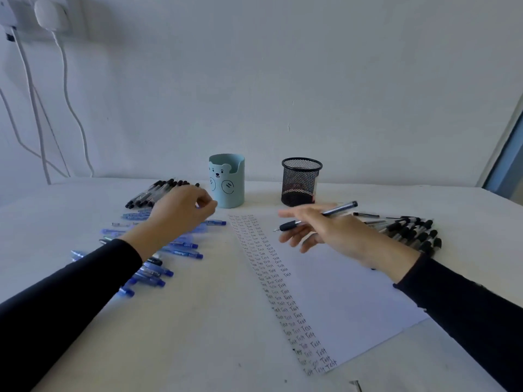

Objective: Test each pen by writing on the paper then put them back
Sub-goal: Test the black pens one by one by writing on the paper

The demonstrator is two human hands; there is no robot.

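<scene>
My right hand (328, 232) holds a clear pen with a black grip (317, 217) above the top of the white paper (339, 292), its tip pointing left. Columns of the written word "Test" run down the paper's left edge. My left hand (181, 213) hovers over the blue pens (184, 250) spread at the left. Its fingers are curled with the thumb meeting the fingertips, and I cannot tell whether they pinch anything. A row of black-capped pens (158, 192) lies behind that hand. Another heap of black pens (410, 233) lies to the right of the paper.
A light blue bear-print pen cup (227, 181) and a black mesh pen cup (301, 181) stand at the back by the wall. White cables hang from a wall socket at the far left. A small dark object (356, 384) lies at the table's near edge.
</scene>
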